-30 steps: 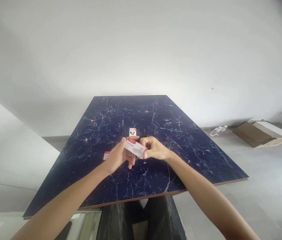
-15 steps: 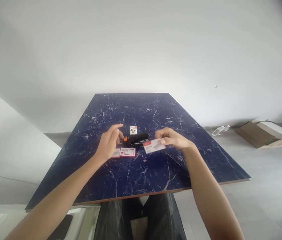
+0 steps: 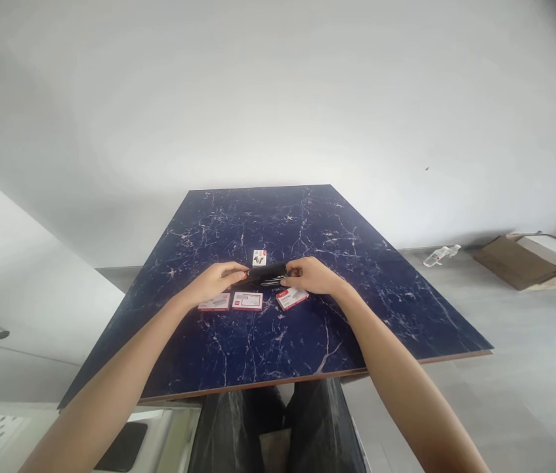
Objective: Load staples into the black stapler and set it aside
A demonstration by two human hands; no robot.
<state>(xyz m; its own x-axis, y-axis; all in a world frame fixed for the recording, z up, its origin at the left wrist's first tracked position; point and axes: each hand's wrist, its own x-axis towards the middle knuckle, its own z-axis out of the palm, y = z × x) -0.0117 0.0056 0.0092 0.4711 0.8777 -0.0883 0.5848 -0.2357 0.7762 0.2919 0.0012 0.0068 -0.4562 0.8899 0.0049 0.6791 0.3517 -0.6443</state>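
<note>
As the stapler (image 3: 266, 271) is clasped between left grip (image 3: 213, 278) and right grip (image 3: 313, 274), positioning is judged in hand; balanced support at both ends is next required.

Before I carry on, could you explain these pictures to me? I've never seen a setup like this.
Of course. There is no machine here: these are a person's own bare hands. The camera is worn on the head, looking forward and down, so the forearms come in from the bottom.

The left hand and right hand grip opposite ends of what looks like a black stapler. I can't tell whether it touches the table.

On the nearer side of it lie three red-and-white boxes, the rightmost turned at an angle. A small white box sits beyond it. Off to the right, past the table, are a clear bottle and a cardboard box.
</note>
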